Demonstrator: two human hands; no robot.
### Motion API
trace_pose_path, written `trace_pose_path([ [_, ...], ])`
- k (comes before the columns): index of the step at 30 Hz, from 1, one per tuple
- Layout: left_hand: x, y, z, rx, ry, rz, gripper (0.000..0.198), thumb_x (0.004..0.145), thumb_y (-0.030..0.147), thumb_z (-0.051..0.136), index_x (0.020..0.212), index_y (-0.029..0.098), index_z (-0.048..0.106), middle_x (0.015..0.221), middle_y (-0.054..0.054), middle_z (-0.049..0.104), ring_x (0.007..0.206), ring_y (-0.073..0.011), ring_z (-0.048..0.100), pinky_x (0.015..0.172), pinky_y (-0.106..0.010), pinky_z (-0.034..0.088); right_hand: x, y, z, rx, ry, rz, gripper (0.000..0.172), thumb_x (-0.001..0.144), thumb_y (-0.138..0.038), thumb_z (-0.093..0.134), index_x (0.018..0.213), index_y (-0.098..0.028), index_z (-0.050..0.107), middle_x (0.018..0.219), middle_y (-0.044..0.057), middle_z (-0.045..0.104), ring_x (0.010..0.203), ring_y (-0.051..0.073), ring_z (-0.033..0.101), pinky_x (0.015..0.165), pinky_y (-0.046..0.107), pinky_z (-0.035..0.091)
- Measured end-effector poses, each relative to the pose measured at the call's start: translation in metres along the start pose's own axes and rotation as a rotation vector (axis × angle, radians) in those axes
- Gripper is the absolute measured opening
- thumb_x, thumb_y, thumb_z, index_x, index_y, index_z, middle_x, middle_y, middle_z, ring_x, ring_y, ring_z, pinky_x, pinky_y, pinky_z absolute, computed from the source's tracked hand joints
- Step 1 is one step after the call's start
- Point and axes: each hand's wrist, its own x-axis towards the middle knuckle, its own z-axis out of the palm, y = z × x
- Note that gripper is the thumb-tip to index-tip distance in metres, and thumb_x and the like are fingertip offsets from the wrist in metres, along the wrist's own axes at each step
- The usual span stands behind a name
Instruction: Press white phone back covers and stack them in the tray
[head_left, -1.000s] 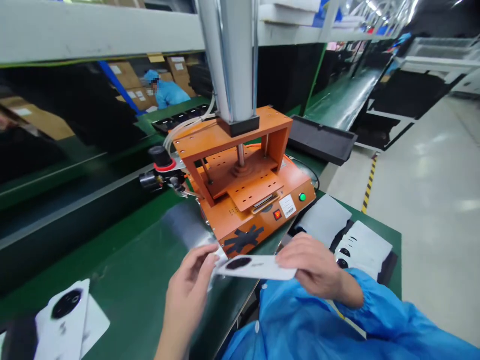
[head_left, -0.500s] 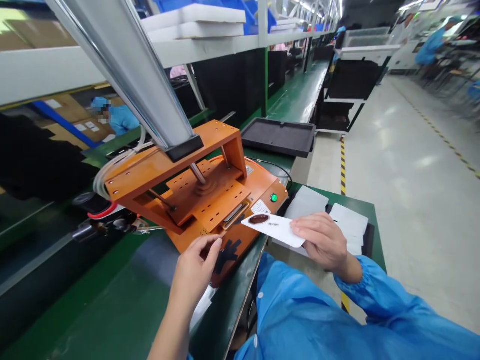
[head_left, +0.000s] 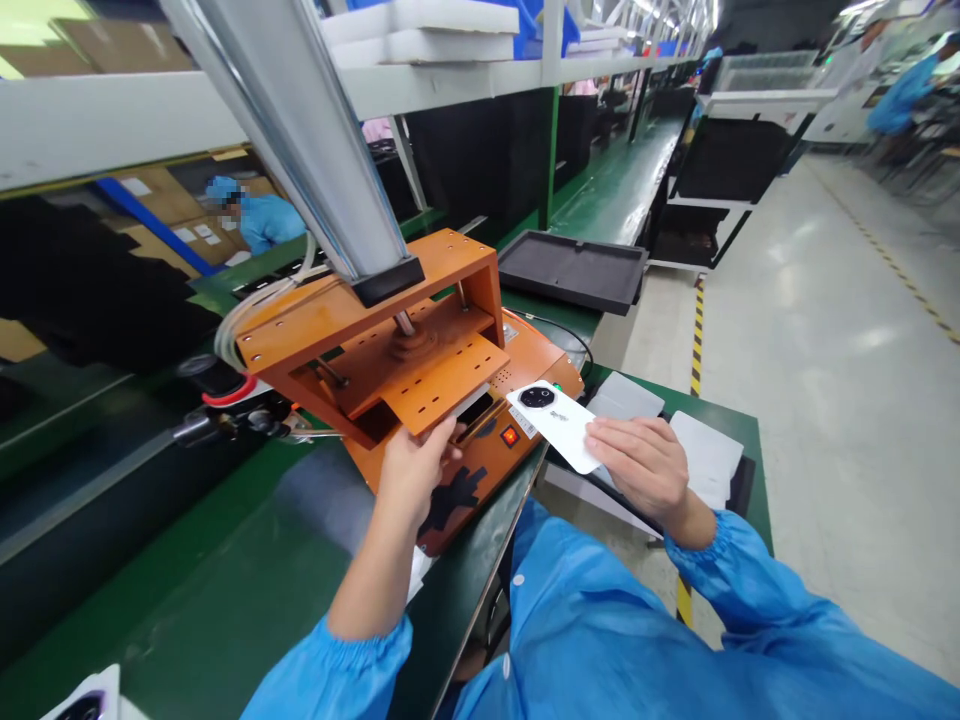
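- Factory hall all round: past the left hand, a long white metal shelf (head_left: 442, 95) crosses above a glossy green worktop (head_left: 210, 600), and a co-worker in blue (head_left: 274, 222) is well beyond that hand.
- Straight ahead of the left hand stands an orange metal press (head_left: 480, 290), topped by a tilted-looking silver cylinder (head_left: 292, 130); its flat orange plate (head_left: 446, 383) juts toward the fingers.
- The left hand (head_left: 420, 460) is at that plate's front edge, fingers partly curled. From where I stand I can't tell whether they touch it or pinch anything. I'd guess the hand is there because the gap under the plate opens on this side; a slim pale edge (head_left: 474, 403) shows just beyond the fingertips.
- The right hand (head_left: 643, 465) is closed on the near end of a thin white panel with a black oval (head_left: 574, 432), fingers flat over the top; the thumb is hidden, probably beneath.
- That panel points away from the right hand toward the press's right front corner, held up off the bench. Gripping it by the plain end presumably keeps the fingers off the oval, which faces up in full view.
- Right of the right hand lie whitish flat sheets (head_left: 709, 452), placed, it seems, within easy reach.
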Motion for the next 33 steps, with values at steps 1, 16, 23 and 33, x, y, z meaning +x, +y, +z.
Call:
trace_pose_path([
  [1,0.008,0.001,0.008,-0.038,0.024,0.006,0.061,0.066,0.059,0.076,0.104,0.014,0.062,0.087,-0.009,0.072,0.053,-0.0106,0.056,0.042,-0.020,0.024,0.000,0.001,0.005,-0.008,-0.003,-0.018,0.032,0.097,-0.015,0.059,0.122,-0.031,0.071,0.116,0.004,0.078,0.107,0.020,0.075,0.081,0.036,0.055],
  [16,-0.143,-0.054,-0.036,0.114,0.065,-0.080,0.037,0.091,0.054,0.058,0.098,0.020,0.069,0.068,0.001,0.060,0.059,-0.0131,0.050,0.052,-0.023,0.037,0.065,0.032,0.142,0.233,-0.252,-0.063,0.039,0.108,-0.031,0.036,0.122,-0.030,0.072,0.127,0.004,0.073,0.121,0.020,0.067,0.092,0.042,0.049],
  [23,-0.174,-0.085,-0.054,0.454,-0.269,0.239,0.028,0.102,0.036,0.045,0.100,0.023,0.070,0.076,-0.001,0.063,0.068,-0.0160,0.059,0.063,-0.026,0.046,0.093,0.028,0.170,0.281,-0.405,-0.170,0.040,0.108,-0.028,0.033,0.126,-0.026,0.069,0.131,0.006,0.071,0.119,0.021,0.065,0.095,0.043,0.046],
  [33,-0.154,-0.083,-0.053,0.620,-0.242,0.479,0.022,0.102,0.020,0.042,0.095,0.021,0.063,0.085,-0.004,0.064,0.083,-0.0179,0.058,0.077,-0.032,0.047,0.118,0.025,0.149,0.329,-0.615,-0.221,0.023,0.102,-0.029,0.056,0.113,-0.022,0.075,0.117,0.006,0.077,0.109,0.023,0.069,0.095,0.039,0.044],
])
